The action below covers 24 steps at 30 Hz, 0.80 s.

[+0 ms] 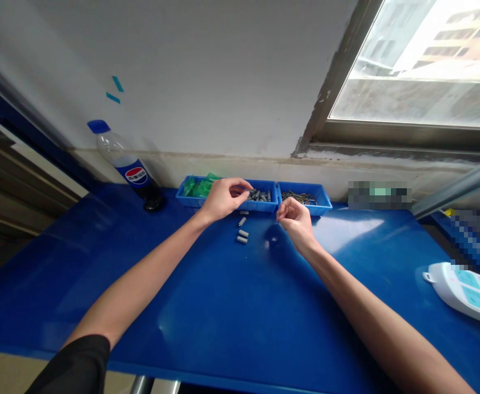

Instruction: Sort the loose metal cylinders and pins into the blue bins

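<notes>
My left hand (226, 198) is over the middle of a blue tray (191, 203), thumb and fingers curled to a pinch. Whether a piece sits between its fingertips is too small to tell. Beside those fingertips lie small grey cylinders (261, 195) in the tray's right part; green plastic pieces (199, 187) fill its left part. My right hand (295, 219) is closed in a pinch at the front of a second blue tray (324, 208), which holds thin metal pins (301, 197). What its fingers hold, if anything, is hidden. Several loose grey cylinders (243, 233) lie on the table between my hands.
A cola bottle (135, 174) with a blue cap stands at the back left against the wall. On the right edge of the blue table (223, 317) lies a white power strip (465, 290). A blurred-out object (379, 195) sits at the back right, below the window.
</notes>
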Each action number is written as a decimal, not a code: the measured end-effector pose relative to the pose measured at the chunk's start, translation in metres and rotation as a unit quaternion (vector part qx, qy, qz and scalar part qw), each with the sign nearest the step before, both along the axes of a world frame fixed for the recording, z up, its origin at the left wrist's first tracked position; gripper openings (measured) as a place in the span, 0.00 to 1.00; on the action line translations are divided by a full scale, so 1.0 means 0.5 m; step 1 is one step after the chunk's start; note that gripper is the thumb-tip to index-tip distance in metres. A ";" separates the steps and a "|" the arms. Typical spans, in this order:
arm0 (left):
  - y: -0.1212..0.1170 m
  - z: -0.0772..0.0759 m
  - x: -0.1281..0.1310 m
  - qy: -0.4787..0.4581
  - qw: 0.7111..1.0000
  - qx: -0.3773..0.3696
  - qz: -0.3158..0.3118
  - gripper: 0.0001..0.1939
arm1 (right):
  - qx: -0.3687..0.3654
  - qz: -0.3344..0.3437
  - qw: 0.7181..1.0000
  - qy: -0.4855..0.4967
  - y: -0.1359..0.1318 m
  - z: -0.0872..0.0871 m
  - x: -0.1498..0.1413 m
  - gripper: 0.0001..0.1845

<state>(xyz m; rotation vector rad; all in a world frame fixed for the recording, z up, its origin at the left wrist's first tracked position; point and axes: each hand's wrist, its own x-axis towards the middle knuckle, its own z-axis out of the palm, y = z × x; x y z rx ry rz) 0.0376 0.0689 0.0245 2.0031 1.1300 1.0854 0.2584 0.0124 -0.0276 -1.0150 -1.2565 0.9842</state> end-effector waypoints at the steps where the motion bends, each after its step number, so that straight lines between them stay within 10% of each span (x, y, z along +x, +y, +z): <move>1: -0.001 0.002 0.000 0.018 1.000 0.007 -0.006 0.08 | -0.004 0.005 1.000 -0.005 -0.001 -0.001 0.001 0.12; 8: -0.016 0.027 -0.014 0.211 0.972 0.025 -0.104 0.09 | -0.015 0.032 0.999 -0.024 0.000 -0.016 -0.001 0.13; 24: -0.037 0.002 0.011 0.490 0.863 0.102 -0.065 0.12 | 0.011 0.059 0.998 -0.006 -0.013 0.000 -0.020 0.21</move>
